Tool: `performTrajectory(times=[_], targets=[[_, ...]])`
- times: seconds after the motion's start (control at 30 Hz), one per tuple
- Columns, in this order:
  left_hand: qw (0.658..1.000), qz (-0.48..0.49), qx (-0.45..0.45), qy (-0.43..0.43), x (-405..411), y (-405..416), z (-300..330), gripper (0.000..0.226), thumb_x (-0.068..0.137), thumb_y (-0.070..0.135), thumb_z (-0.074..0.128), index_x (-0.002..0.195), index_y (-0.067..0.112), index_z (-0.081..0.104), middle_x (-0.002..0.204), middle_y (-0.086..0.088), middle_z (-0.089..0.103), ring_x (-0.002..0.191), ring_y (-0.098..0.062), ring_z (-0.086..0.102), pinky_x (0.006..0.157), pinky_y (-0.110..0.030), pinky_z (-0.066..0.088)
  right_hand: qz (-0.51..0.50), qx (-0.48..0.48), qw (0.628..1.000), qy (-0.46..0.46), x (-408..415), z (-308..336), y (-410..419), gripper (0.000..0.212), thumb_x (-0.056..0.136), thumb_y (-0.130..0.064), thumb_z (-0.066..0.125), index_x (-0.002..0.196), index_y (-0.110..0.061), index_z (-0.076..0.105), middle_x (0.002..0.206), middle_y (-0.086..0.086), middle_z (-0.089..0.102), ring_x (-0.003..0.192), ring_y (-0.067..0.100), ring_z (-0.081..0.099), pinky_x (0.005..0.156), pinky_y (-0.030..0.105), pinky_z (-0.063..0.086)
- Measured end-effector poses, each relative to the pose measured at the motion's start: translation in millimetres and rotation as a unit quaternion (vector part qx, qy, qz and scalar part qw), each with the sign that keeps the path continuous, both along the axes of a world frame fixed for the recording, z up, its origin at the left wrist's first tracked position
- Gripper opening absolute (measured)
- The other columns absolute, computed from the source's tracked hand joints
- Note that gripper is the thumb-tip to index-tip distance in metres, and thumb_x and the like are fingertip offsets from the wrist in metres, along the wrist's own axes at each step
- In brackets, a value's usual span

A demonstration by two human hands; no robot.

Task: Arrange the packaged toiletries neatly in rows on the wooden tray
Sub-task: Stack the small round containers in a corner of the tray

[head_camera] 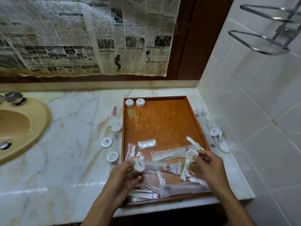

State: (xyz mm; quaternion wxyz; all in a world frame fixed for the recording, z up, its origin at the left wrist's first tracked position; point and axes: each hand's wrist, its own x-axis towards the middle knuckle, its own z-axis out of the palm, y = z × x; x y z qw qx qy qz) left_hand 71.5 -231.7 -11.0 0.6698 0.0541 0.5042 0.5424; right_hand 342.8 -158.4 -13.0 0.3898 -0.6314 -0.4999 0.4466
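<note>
The wooden tray [162,121] lies on the marble counter at the right. Two round white soap packs [134,102] stand side by side in its far left corner. Its near half holds a jumble of clear packets: toothbrushes, combs, cotton swabs [147,144]. My left hand [125,175] pinches a round white soap pack [139,165] over the tray's near left part. My right hand [208,162] pinches another round soap pack [192,155] over the near right part.
More round packs [106,142] and a red sachet [113,111] lie on the counter left of the tray. Further packets [215,132] crowd the strip between tray and tiled wall. A beige sink [17,128] sits far left. A chrome rack [267,30] hangs upper right.
</note>
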Motion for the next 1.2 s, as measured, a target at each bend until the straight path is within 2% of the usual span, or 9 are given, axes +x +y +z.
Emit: performTrajectory(times=[0.03, 0.1, 0.27, 0.43, 0.6, 0.77, 0.97, 1.1, 1.2], targets=[[0.999, 0.017, -0.005, -0.046, -1, 0, 0, 0.033, 0.078, 0.012, 0.064, 0.108, -0.001, 0.067, 0.092, -0.019, 0.070, 0.067, -0.023, 0.067, 0.053, -0.030, 0.055, 0.000, -0.031, 0.999, 0.045, -4, 0, -1, 0.011, 0.089, -0.012, 0.067, 0.095, -0.021, 0.069, 0.085, -0.001, 0.075, 0.080, 0.016, 0.072, 0.070, 0.036, 0.060], [0.996, 0.021, -0.002, -0.081, -1, 0, -2, 0.032, 0.081, 0.002, 0.057, 0.112, -0.003, 0.064, 0.098, -0.023, 0.070, 0.069, -0.025, 0.069, 0.053, -0.030, 0.056, 0.001, -0.075, 0.992, 0.100, -11, -1, -3, 0.011, 0.091, -0.011, 0.064, 0.100, -0.015, 0.067, 0.083, 0.008, 0.075, 0.074, 0.023, 0.070, 0.069, 0.040, 0.060], [0.999, -0.001, 0.013, -0.044, 5, -1, -4, 0.034, 0.085, -0.017, 0.051, 0.115, -0.006, 0.063, 0.103, -0.023, 0.070, 0.082, -0.024, 0.072, 0.059, -0.026, 0.059, 0.023, -0.112, 0.975, 0.189, -25, -8, -9, 0.020, 0.091, 0.003, 0.059, 0.108, -0.008, 0.062, 0.088, 0.018, 0.074, 0.079, 0.031, 0.072, 0.065, 0.030, 0.058], [0.998, 0.013, 0.016, -0.058, 6, 4, -4, 0.032, 0.082, -0.016, 0.052, 0.111, -0.007, 0.063, 0.099, -0.023, 0.071, 0.081, -0.026, 0.073, 0.058, -0.027, 0.059, 0.050, -0.122, 0.971, 0.198, -33, -11, -12, 0.030, 0.086, 0.010, 0.060, 0.110, -0.008, 0.062, 0.089, 0.018, 0.074, 0.082, 0.033, 0.072, 0.064, 0.029, 0.059], [0.997, 0.009, 0.031, -0.077, 0, 12, 1, 0.044, 0.069, -0.008, 0.059, 0.113, -0.005, 0.056, 0.106, -0.033, 0.066, 0.095, -0.038, 0.070, 0.060, -0.030, 0.060, 0.056, -0.109, 0.970, 0.209, -39, -9, -6, 0.039, 0.086, 0.013, 0.059, 0.114, -0.015, 0.060, 0.086, 0.021, 0.073, 0.079, 0.032, 0.072, 0.063, 0.028, 0.056], [0.996, 0.012, 0.044, -0.074, -9, 28, 2, 0.031, 0.087, -0.011, 0.050, 0.117, -0.002, 0.052, 0.109, -0.035, 0.064, 0.100, -0.040, 0.068, 0.060, -0.030, 0.060, 0.078, -0.105, 0.968, 0.213, -56, -5, 11, 0.034, 0.085, 0.011, 0.061, 0.112, -0.011, 0.062, 0.086, 0.019, 0.073, 0.076, 0.028, 0.071, 0.062, 0.027, 0.056], [0.999, -0.011, 0.047, 0.024, -18, 58, 8, 0.024, 0.088, -0.013, 0.052, 0.110, -0.003, 0.055, 0.101, -0.029, 0.069, 0.092, -0.042, 0.070, 0.061, -0.031, 0.061, 0.090, -0.074, 0.976, 0.182, -83, 1, 40, 0.033, 0.085, 0.011, 0.061, 0.107, -0.014, 0.065, 0.088, 0.012, 0.074, 0.076, 0.028, 0.072, 0.064, 0.027, 0.056], [0.982, -0.044, 0.052, 0.174, -20, 87, 15, 0.025, 0.081, -0.013, 0.063, 0.102, -0.002, 0.063, 0.089, -0.020, 0.073, 0.068, -0.027, 0.068, 0.052, -0.028, 0.055, 0.100, -0.060, 0.986, 0.120, -106, -1, 74, 0.034, 0.085, 0.009, 0.062, 0.103, -0.019, 0.068, 0.088, 0.007, 0.073, 0.071, 0.021, 0.072, 0.062, 0.025, 0.056], [0.975, -0.043, 0.046, 0.215, -20, 112, 14, 0.025, 0.079, -0.013, 0.067, 0.101, -0.003, 0.064, 0.083, -0.018, 0.074, 0.065, -0.023, 0.068, 0.052, -0.027, 0.053, 0.105, -0.060, 0.991, 0.064, -127, -13, 103, 0.030, 0.085, 0.006, 0.064, 0.106, -0.016, 0.066, 0.084, 0.007, 0.073, 0.065, 0.015, 0.070, 0.061, 0.024, 0.056]])
